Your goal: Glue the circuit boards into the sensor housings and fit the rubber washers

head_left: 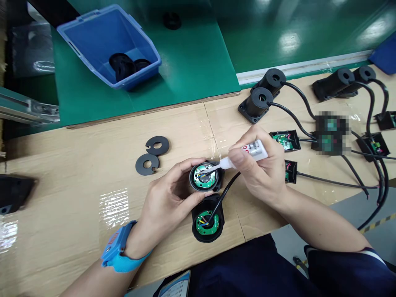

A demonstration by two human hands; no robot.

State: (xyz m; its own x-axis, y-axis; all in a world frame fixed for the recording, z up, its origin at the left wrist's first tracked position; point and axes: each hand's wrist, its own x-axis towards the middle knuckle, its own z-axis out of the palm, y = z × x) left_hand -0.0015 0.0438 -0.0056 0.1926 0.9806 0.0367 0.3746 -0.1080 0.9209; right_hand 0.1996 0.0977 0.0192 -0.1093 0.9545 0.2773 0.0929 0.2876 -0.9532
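At bench centre, left hand (168,198) grips a round black housing (204,176) with green circuit board; right hand (260,169) clasps a glue tube (247,153), nozzle touching the board. 2 black washers (152,155) lie nearby.

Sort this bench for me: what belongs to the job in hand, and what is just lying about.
In use: left hand gripping housing; right hand holding tube, nozzle inside that housing.
Lying about: second housing, two discs, blue bin, cabled units, black ring.
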